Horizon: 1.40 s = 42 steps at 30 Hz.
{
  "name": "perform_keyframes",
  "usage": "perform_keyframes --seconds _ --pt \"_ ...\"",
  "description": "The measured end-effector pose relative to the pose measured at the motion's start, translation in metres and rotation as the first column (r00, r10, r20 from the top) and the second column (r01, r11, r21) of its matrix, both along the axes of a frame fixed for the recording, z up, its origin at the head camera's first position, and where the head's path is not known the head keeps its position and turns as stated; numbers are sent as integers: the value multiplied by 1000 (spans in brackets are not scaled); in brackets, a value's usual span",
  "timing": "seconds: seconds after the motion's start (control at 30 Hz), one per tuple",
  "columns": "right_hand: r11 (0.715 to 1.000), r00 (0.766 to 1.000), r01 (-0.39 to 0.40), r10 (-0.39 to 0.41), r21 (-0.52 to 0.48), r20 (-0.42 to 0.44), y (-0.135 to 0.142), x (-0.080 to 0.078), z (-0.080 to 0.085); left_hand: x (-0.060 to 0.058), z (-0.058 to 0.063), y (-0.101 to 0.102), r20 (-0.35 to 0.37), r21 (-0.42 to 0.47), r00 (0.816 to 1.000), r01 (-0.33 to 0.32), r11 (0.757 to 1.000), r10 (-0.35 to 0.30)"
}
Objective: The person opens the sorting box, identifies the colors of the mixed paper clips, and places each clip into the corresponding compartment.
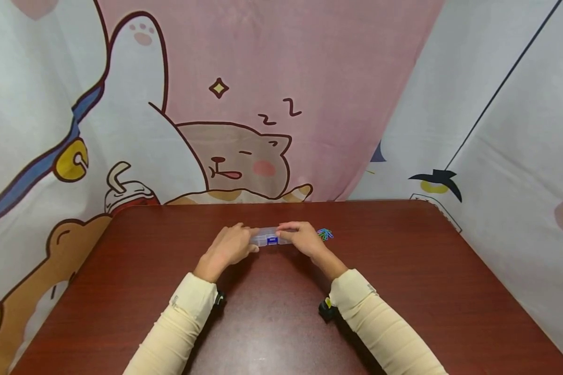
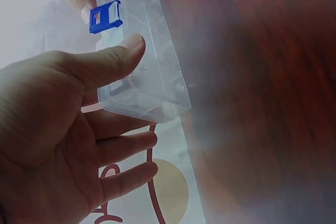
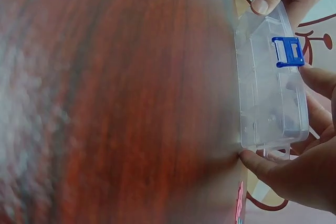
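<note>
A clear plastic compartment box with a blue latch sits on the table between both hands, its latch side facing me. My left hand grips its left end. In the left wrist view the thumb lies against the front wall, while the lower fingers extend loosely past the end. Around the right end is my right hand. One fingertip is right at the latch's upper edge, and another digit touches the lower corner by the tabletop. Dividers show through the box's walls.
Colourful paper clips lie in a small pile just right of my right hand. The reddish-brown table ends at the back against a cartoon-printed cloth. Dark wrist cameras hang under both cuffs.
</note>
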State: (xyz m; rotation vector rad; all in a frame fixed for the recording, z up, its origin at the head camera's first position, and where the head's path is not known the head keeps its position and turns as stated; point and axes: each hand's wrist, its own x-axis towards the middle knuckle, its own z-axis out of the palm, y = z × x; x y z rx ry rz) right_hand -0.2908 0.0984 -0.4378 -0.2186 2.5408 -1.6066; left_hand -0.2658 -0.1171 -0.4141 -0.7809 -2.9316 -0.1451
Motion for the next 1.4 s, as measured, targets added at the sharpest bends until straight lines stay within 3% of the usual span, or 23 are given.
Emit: perform_keyframes --seconds 0.37,1.07,1.4 --pt "996 998 -68 68 63 -1 4 0 1 0 1 1 13 31 1000 4 1000 -4" --pt "986 994 -89 97 143 -52 4 2 0 0 0 4 76 53 997 -24 998 20" --pt "976 989 -104 122 192 -87 3 2 0 0 0 6 23 7 1000 -6 1000 6"
